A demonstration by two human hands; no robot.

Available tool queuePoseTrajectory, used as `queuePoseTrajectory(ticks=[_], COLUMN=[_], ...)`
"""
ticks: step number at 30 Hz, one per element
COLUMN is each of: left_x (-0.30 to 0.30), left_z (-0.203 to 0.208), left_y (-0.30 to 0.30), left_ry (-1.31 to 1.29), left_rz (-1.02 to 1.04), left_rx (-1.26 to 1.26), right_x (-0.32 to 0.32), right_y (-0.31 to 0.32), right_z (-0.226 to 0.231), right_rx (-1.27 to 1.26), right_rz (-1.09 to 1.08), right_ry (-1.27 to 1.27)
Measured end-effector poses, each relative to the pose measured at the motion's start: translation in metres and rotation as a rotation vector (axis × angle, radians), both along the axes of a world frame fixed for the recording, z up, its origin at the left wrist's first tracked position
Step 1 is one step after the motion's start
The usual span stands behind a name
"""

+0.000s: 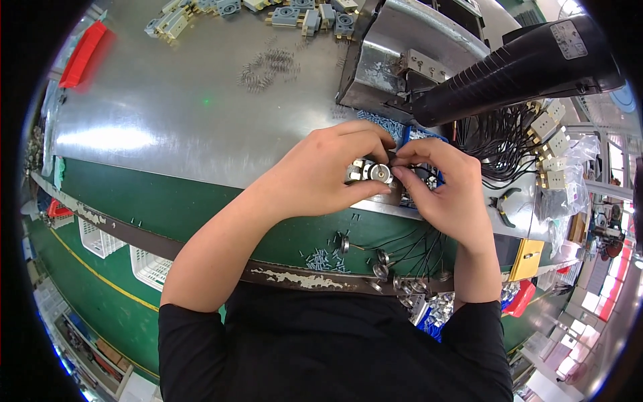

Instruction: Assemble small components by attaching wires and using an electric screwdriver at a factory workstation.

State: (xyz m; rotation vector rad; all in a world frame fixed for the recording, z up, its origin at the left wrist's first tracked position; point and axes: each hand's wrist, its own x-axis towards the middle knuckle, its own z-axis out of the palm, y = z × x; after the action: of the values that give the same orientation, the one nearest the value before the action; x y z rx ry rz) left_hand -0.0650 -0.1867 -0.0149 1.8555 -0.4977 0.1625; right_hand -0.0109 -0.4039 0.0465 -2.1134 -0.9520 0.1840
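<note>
Above the bench's near edge, my left hand [321, 171] is closed around a small part with a round silver face [380, 173] and pale block-like pieces beside it. My right hand [445, 177] meets it from the right, thumb and index finger pinched together at the part's edge. What lies in that pinch is too small and hidden to name, though a bit of something dark shows by the fingertips. Under the right hand, a blue-edged container of small metal pieces [429, 179] is partly covered. Blue screws [380, 123] lie just beyond my hands.
A black handled tool [516, 70] juts in from the right, beside a metal fixture [382, 63]. Springs [270, 65] and grey socket-like parts [295, 17] lie farther back. Black cables [492, 144] and pliers [508, 206] are right; wired round metal parts [402, 281] and screws [323, 260] sit nearer.
</note>
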Motion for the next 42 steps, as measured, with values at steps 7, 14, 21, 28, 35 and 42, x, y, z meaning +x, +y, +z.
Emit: queuePoseTrajectory(ticks=[7,14,21,28,35,42], left_x=[-0.001,0.004,0.001,0.000,0.002,0.003], left_z=[0.000,0.006,0.006,0.005,0.005,0.007], left_y=[0.000,-0.001,0.003,0.003,0.004,0.004], left_ry=[-0.024,-0.011,0.032,0.004,0.012,0.006], left_rz=[0.007,-0.063,-0.061,-0.059,-0.063,-0.065], left_rx=[0.015,0.023,0.022,0.016,0.044,0.037], right_x=[0.002,0.027,0.089,0.081,0.108,0.111], right_y=[0.000,-0.037,0.015,0.035,0.043,0.047], right_z=[0.004,0.020,0.036,0.057,0.051,0.050], right_rx=[-0.091,0.846,0.712,0.744,1.005,1.026], right_rz=[-0.022,-0.152,0.348,0.022,0.138,0.170], right_ry=[-0.237,-0.356,0.360,0.314,0.157,0.188])
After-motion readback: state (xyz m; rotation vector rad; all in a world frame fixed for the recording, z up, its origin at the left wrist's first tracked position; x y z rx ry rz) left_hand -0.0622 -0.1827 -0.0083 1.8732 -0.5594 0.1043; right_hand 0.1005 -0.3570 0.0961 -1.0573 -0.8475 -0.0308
